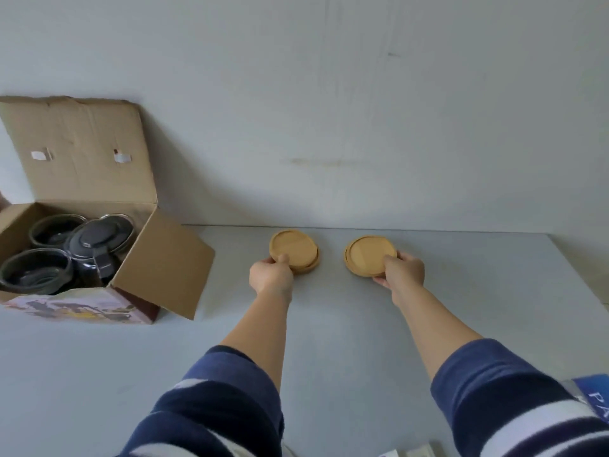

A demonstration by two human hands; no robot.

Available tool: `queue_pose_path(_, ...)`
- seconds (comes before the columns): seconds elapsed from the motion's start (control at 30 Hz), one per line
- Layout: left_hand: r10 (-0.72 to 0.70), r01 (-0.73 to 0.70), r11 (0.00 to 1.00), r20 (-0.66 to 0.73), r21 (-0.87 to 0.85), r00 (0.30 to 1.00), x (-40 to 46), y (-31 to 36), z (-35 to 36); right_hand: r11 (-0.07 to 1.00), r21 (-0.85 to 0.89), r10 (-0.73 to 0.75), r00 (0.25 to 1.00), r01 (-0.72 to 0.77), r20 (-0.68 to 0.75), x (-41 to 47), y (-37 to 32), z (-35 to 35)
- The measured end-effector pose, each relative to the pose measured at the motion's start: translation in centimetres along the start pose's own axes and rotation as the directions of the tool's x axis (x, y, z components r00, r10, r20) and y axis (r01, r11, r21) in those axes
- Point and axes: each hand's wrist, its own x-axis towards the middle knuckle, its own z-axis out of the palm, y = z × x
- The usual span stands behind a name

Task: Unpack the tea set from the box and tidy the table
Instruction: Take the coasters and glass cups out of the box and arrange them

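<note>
My left hand was closed on the near edge of the left coaster stack, thumb on top. That stack of round wooden coasters lay flat on the grey table near its far edge, at about 12 o'clock from me. My right hand gripped the right coaster stack from its right side, thumb over the top rim and fingers beneath. The two stacks sat near each other, apart, the right one at about 1 o'clock. In each stack the discs were slightly offset.

The cardboard box stood at 10 o'clock, well apart from the coasters, its lid flap raised against the wall and a side flap folded out onto the table. Inside it I noted a dark teapot with its lid on and two glass cups, one behind the other at the teapot's left. The box front carried a printed picture. Both sleeves were dark blue with white stripes.
</note>
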Motion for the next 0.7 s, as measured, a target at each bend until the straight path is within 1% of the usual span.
queue_pose_path(0.07, 0.014, -0.013, 1.0, -0.012, 0.01, 1.0, 0.9, -0.1, 1.1, 0.999, -0.028, -0.038, 0.999, 0.038, -0.007, 1.4, 0.0, 0.7)
queue_pose_path(0.13, 0.041, -0.04, 0.998, -0.035, 0.04, 0.999, 1.5, 0.3, 2.0, 0.988, -0.119, -0.103, 0.994, 0.097, -0.043, 2.0, -0.1, 1.4)
queue_pose_path(0.17, 0.06, -0.056, 0.995, -0.039, 0.086, 0.997, 1.9, 0.5, 2.5, 0.976, -0.183, -0.13, 0.99, 0.118, -0.055, 2.3, -0.1, 1.7)
queue_pose_path(0.2, 0.083, -0.075, 0.981, -0.04, 0.179, 0.996, 1.7, 0.8, 2.8, 0.96, -0.248, -0.148, 0.987, 0.13, -0.056, 2.6, -0.2, 2.0)
queue_pose_path(0.23, 0.103, -0.087, 0.95, -0.038, 0.3, 0.994, 1.5, 1.0, 3.2, 0.937, -0.322, -0.158, 0.986, 0.136, -0.044, 2.7, -0.3, 2.1)
queue_pose_path(0.3, 0.122, -0.092, 0.836, -0.021, 0.541, 0.992, 1.0, 1.2, 3.7, 0.856, -0.49, -0.185, 0.983, 0.164, 0.006, 2.6, -0.5, 2.2)
queue_pose_path(0.33, 0.136, -0.104, 0.77, -0.002, 0.629, 0.991, 0.5, 1.4, 3.7, 0.804, -0.565, -0.202, 0.979, 0.188, 0.039, 2.5, -0.5, 2.1)
queue_pose_path(0.4, 0.193, -0.154, 0.669, 0.03, 0.727, 0.981, 0.1, 1.2, 3.9, 0.699, -0.679, -0.217, 0.971, 0.223, 0.095, 2.1, -0.6, 1.8)
queue_pose_path(0.47, 0.254, -0.194, 0.595, 0.046, 0.78, 0.966, 0.2, 1.0, 4.0, 0.626, -0.737, -0.229, 0.964, 0.255, 0.138, 2.3, -0.2, 1.8)
queue_pose_path(0.5, 0.281, -0.208, 0.58, 0.046, 0.787, 0.959, 0.7, 0.8, 4.0, 0.61, -0.746, -0.237, 0.96, 0.266, 0.148, 2.6, 0.0, 1.8)
queue_pose_path(0.6, 0.313, -0.225, 0.566, 0.046, 0.793, 0.949, 1.4, 0.6, 3.9, 0.587, -0.755, -0.288, 0.947, 0.292, 0.142, 3.3, 0.2, 1.8)
queue_pose_path(0.7, 0.329, -0.234, 0.549, 0.05, 0.802, 0.943, 1.6, 0.6, 3.8, 0.577, -0.763, -0.281, 0.948, 0.291, 0.149, 3.6, 0.1, 1.8)
